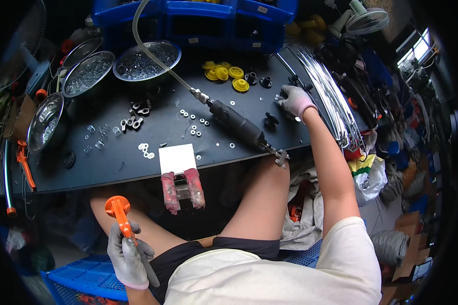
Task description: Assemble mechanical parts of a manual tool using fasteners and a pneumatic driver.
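Observation:
My left hand (127, 256), in a grey-white glove, is closed around an orange plastic part with a round disc on top (118, 211). It is held upright above my left thigh, and a small metal coil seems to show at its lower end. Gloved too, my right hand (294, 100) is over the right side of the dark table (163, 122). Its fingers are drawn together at a small thing that I cannot make out. Close to it are black flanged plastic pieces (266, 81), another black piece (271, 120) and several yellow round caps (240, 85).
An air tool (236, 122) with a hose lies across the table. At its front edge is a white block (177, 158) with red-wrapped prongs (193, 188). Steel bowls (147, 61) of small parts stand back left, blue bins (201, 23) behind. Long metal rods (324, 91) lie right.

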The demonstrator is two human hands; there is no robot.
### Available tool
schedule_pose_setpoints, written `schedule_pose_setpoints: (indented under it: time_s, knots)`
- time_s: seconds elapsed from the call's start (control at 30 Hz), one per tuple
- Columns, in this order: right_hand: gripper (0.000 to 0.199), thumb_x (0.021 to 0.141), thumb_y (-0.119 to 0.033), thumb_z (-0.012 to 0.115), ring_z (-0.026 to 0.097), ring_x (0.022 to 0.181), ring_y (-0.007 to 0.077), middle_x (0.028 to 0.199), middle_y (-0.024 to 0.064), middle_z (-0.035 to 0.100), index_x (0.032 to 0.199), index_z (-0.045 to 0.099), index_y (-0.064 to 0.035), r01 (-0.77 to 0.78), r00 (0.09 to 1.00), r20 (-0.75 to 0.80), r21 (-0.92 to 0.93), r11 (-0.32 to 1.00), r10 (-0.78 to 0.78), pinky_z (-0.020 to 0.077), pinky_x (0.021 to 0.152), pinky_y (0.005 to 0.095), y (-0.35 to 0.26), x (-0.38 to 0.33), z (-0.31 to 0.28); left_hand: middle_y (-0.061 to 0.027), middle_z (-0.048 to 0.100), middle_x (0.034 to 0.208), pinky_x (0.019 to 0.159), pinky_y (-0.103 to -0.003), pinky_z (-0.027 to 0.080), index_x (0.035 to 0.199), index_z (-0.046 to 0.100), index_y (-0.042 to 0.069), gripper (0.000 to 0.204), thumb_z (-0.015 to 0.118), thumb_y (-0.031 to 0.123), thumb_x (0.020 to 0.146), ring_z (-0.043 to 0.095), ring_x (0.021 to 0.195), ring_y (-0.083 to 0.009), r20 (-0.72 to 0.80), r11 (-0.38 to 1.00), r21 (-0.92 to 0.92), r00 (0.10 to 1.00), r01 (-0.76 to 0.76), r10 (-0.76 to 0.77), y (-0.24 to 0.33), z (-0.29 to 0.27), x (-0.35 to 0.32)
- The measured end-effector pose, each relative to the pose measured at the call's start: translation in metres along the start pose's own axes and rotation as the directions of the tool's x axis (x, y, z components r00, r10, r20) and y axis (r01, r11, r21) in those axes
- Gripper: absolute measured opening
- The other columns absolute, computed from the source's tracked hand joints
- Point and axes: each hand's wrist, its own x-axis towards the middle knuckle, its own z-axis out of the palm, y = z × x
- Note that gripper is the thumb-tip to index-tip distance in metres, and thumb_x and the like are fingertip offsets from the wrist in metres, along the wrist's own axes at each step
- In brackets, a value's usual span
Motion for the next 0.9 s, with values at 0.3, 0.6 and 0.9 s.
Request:
schedule_pose_setpoints:
  time_s: [0.3, 0.6, 0.9]
  knots:
    - [0.013, 0.092, -0.005, 0.059, 0.060, 0.071, 0.0099, 0.095, 0.0084, 0.062, 0.104, 0.058, 0.0003, 0.328, 0.735, -0.163, 0.935, 0.135, -0.658, 0.0486, 0.056, 0.0244, -0.149, -0.213, 0.017, -0.0055, 0.053, 0.093, 0.038, -0.018, 0.041, 0.109, 0.052, 0.001, 0.041, 0.053, 0.040, 0.096, 0.054, 0.046, -0.0074, 0.059, 0.999, -0.050, 0.998, -0.003, 0.006, 0.005, 0.007, 0.002]
    - [0.026, 0.088, -0.023, 0.067, 0.055, 0.052, 0.0061, 0.079, 0.0051, 0.064, 0.100, 0.053, -0.0040, -0.521, 0.762, 0.381, 0.841, -0.145, -0.523, 0.0418, 0.043, 0.0176, -0.208, -0.265, 0.029, 0.0013, 0.054, 0.076, 0.049, -0.018, 0.036, 0.108, 0.057, 0.003, 0.025, 0.044, 0.022, 0.097, 0.044, 0.054, -0.0026, 0.188, 0.998, 0.039, 0.981, -0.054, 0.046, 0.025, 0.029, 0.006]
    - [0.028, 0.090, -0.028, 0.065, 0.046, 0.046, 0.0045, 0.074, 0.0034, 0.058, 0.096, 0.053, -0.0040, -0.586, 0.704, 0.364, 0.782, -0.210, -0.610, 0.0316, 0.037, 0.0160, -0.223, -0.273, 0.036, 0.0027, 0.054, 0.078, 0.050, -0.017, 0.039, 0.112, 0.056, 0.004, 0.021, 0.044, 0.013, 0.097, 0.047, 0.059, -0.0007, 0.167, 0.993, 0.102, 0.985, -0.058, 0.040, 0.021, 0.017, 0.000]
